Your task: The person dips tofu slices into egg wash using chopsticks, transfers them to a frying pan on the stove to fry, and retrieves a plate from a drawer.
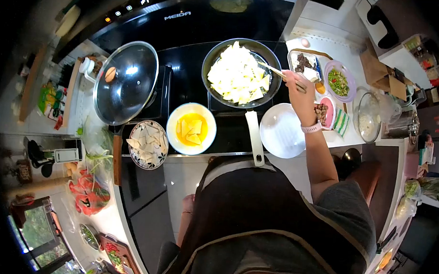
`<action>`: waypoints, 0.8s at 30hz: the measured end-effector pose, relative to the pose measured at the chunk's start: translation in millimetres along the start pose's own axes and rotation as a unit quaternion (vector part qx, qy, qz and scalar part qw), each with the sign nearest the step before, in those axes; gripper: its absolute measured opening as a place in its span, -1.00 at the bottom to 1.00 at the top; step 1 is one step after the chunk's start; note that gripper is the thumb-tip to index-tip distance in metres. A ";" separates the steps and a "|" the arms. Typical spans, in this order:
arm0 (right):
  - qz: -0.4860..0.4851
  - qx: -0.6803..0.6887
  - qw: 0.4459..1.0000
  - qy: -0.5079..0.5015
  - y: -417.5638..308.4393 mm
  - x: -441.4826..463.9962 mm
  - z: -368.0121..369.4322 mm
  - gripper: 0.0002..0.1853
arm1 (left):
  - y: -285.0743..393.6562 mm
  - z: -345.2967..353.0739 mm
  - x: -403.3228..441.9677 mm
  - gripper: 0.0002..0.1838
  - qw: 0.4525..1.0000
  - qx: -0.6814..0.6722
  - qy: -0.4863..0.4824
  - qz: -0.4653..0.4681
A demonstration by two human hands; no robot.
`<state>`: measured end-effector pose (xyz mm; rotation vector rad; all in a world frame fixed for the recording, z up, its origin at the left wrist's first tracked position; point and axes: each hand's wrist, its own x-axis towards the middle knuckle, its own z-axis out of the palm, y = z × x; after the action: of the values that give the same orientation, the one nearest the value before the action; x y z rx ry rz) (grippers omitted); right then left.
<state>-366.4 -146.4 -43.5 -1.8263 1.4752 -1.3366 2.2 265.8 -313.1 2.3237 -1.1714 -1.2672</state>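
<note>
My right hand [300, 85] is closed around wooden chopsticks [276, 70], whose tips reach over the rim of the frying pan [207, 59]. Pale yellow-white pieces [239, 76] are heaped in the pan, and its light handle [254, 138] points toward me. In front of it stand a white bowl [283, 130] and, to the left, a bowl [170, 142] of yellow egg-like liquid with flat slices [193, 130] in it. A patterned plate [134, 158] holds more pale slices. Low beside my body hangs my left hand [189, 203], partly hidden by the apron; its fingers do not show clearly.
A glass-lidded pan [126, 84] with a wooden handle [117, 159] sits on the left burner. On the right counter are a purple bowl [350, 91] of chopped greens, a pink dish [330, 115] and a glass lid [367, 116]. Red plastic bags [89, 192] lie at left.
</note>
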 end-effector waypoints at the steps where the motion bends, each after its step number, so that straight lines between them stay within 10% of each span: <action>1: 0.018 -0.023 0.999 -0.012 -8.7 -5.3 -3.6 -0.77 | -41.7 23.3 12.1 -0.72 0.998 0.056 0.008 0.036; 4: 0.022 0.012 1.000 -0.014 -33.4 -28.8 -4.0 -0.76 | -111.4 57.6 25.7 -0.75 0.983 0.146 0.032 0.103; 9: 0.066 0.166 0.977 -0.116 -84.5 -86.8 16.8 -0.81 | -59.7 26.8 -2.8 -0.79 0.969 -0.217 0.018 -0.112; 10: -0.113 -0.054 0.970 -0.207 -85.2 -97.2 25.4 -0.82 | -54.0 24.3 -3.7 -0.80 0.954 -0.261 0.017 -0.145; 11: 0.005 0.098 0.966 -0.238 -90.4 -115.3 42.1 -0.83 | -47.8 21.2 -4.1 -0.80 0.946 -0.281 0.014 -0.164; 16: -0.111 0.033 0.943 -0.313 -113.2 -138.2 107.5 -0.87 | -75.3 41.8 15.6 -0.83 0.987 -0.006 0.072 0.143; 19: -0.108 0.041 0.941 -0.318 -108.8 -141.1 128.6 -0.89 | -69.3 36.8 19.3 -0.84 0.896 -0.412 -0.013 -0.165; 24: -0.173 0.030 0.929 -0.327 -98.2 -132.5 151.7 -0.91 | -75.5 29.5 17.4 -0.87 0.828 -0.492 0.018 -0.269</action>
<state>-181.6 -26.6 -84.9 -2.2572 0.7787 -0.7558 24.3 306.2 -382.0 1.8227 0.2490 -1.4676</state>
